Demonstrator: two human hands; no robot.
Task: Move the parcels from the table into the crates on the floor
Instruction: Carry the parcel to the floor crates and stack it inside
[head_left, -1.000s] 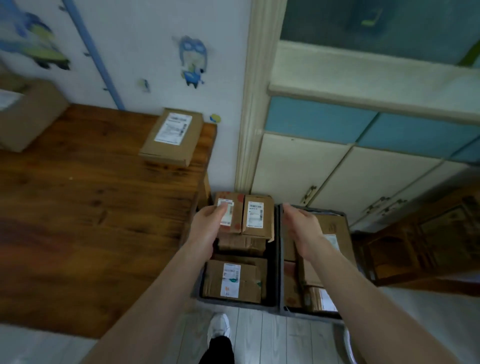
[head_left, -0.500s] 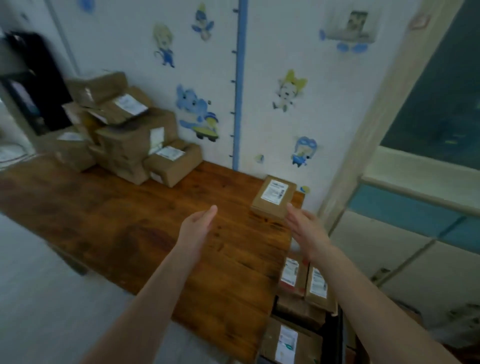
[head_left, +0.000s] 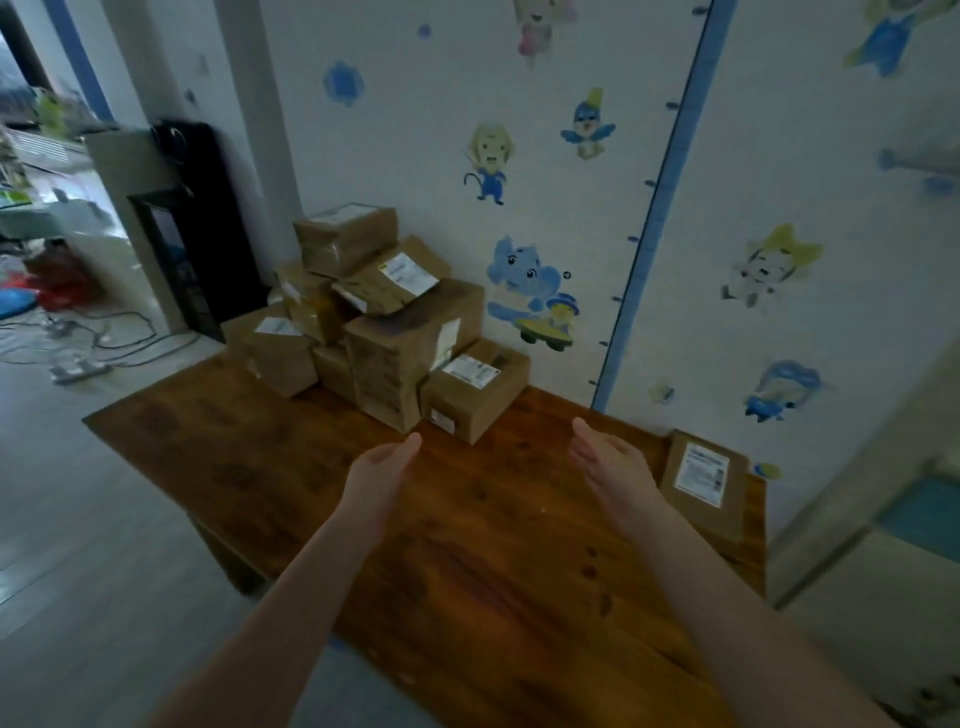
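Your left hand (head_left: 382, 467) and right hand (head_left: 610, 462) hover empty, fingers straight; the stiff brown cardboard parcel (head_left: 475, 389) mid-frame looks light: clasp opposite sides.

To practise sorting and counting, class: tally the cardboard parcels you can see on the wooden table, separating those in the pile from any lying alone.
Piled parcels: 7 in view
Lone flat parcel: 1
Total: 8
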